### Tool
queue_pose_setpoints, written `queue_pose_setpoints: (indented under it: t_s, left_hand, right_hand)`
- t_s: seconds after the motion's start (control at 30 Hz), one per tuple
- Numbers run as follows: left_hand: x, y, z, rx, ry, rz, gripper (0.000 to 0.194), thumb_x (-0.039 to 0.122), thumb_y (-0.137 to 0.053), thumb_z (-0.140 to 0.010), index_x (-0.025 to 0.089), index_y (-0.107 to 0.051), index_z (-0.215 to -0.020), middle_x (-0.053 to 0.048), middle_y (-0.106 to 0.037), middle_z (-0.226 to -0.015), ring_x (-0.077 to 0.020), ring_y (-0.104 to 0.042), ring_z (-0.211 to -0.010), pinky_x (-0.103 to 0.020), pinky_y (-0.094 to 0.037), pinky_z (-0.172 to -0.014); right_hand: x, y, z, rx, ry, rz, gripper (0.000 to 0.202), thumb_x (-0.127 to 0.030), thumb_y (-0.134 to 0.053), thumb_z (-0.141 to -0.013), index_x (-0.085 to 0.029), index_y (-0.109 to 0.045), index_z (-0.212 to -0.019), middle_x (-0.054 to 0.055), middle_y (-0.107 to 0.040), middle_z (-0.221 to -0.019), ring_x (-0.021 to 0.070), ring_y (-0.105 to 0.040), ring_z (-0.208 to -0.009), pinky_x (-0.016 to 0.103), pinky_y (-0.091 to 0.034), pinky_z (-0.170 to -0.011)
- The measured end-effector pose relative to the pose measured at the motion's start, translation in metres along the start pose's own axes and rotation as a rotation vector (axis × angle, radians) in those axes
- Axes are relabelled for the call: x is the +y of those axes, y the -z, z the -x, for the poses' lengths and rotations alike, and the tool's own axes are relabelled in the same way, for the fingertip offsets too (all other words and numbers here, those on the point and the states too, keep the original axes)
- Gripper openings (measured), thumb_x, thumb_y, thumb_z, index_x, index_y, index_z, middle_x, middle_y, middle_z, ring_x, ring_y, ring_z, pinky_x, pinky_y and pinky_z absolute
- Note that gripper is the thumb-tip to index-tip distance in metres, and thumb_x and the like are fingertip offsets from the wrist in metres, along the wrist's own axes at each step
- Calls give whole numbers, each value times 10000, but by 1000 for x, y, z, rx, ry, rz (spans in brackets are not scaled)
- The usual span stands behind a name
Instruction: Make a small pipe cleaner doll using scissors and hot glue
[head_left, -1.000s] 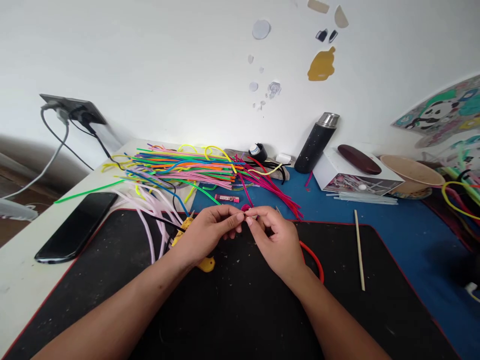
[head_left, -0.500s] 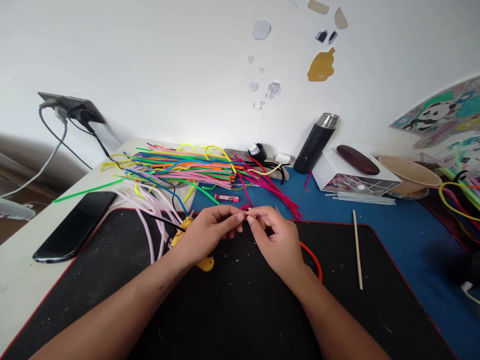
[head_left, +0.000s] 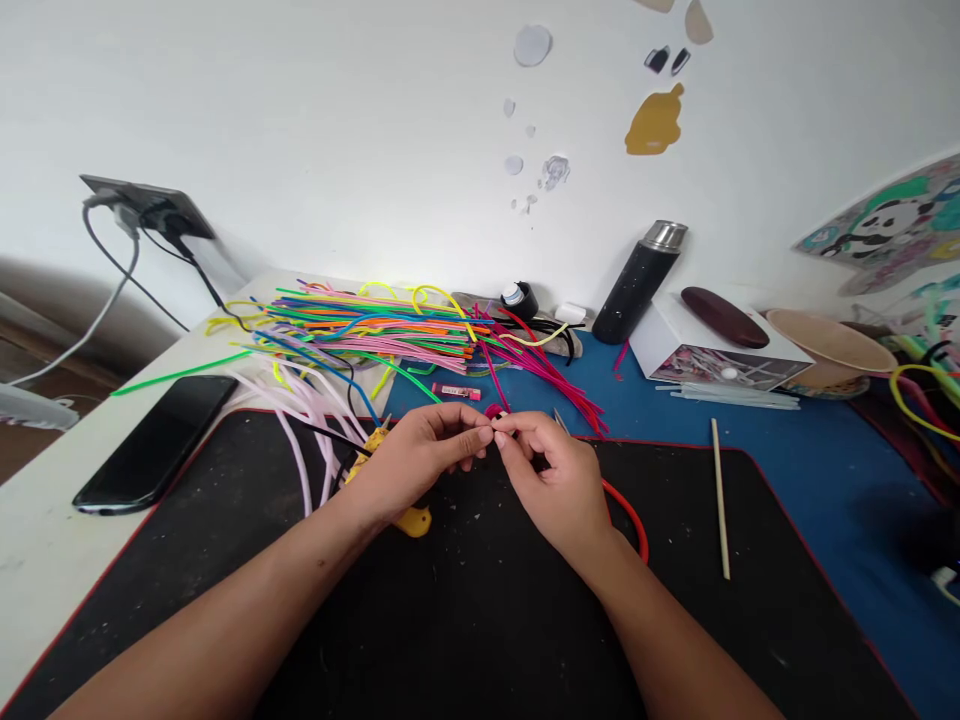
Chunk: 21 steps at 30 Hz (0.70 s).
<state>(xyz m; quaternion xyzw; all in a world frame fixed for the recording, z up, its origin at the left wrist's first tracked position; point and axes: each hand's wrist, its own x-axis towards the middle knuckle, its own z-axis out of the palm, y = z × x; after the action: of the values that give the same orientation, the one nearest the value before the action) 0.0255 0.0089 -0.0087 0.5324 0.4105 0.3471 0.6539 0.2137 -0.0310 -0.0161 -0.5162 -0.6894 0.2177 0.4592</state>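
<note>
My left hand (head_left: 439,450) and my right hand (head_left: 551,470) meet fingertip to fingertip above the black mat (head_left: 480,620). Both are closed in a pinch, thumb against forefinger. What lies between the fingertips is tiny and mostly hidden. Just behind them shows a small magenta piece (head_left: 493,411), with a bit of white and black beside it. Under my left wrist lies a yellow tool (head_left: 415,522), partly covered. An orange-red curved loop (head_left: 637,520) emerges from beneath my right hand, and a pointed metal tip (head_left: 560,421) shows beyond its knuckles.
A pile of coloured pipe cleaners (head_left: 375,325) lies at the back, with magenta ones (head_left: 555,380) fanned rightward. A phone (head_left: 154,445) is at left. On the right are a pale stick (head_left: 720,500), a black flask (head_left: 637,285), a white box (head_left: 667,340) and a bowl (head_left: 832,345).
The view has shifted slightly. My hands stay pinched together in nearly the same place, and more of the small magenta piece and of the metal tip shows now.
</note>
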Motion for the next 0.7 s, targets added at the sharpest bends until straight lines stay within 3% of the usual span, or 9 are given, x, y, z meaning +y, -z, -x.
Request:
queue_pose_setpoints:
  t_s: [0.4, 0.7]
  left_hand:
    - [1, -1, 1, 36, -14, -12, 320, 500, -820, -860, 190, -741, -869, 20, -625, -745, -111, -526, -646, -255, -424, -631]
    - [4, -3, 2, 55, 2, -52, 371, 550, -826, -817, 193, -733, -853, 18, -610, -728, -120, -518, -639, -261, -432, -617]
  right_hand:
    - [-2, 4, -3, 41, -13, -48, 117, -243, -639, -1034, -214, -751, -1024, -99, -465, -588, 103, -462, -496, 245, -382, -522]
    - [-1, 1, -1, 18, 33, 11, 142, -232, -635, -1025, -214, -772, -1058, -93, -467, -593, 110, -475, -515, 241, -423, -566]
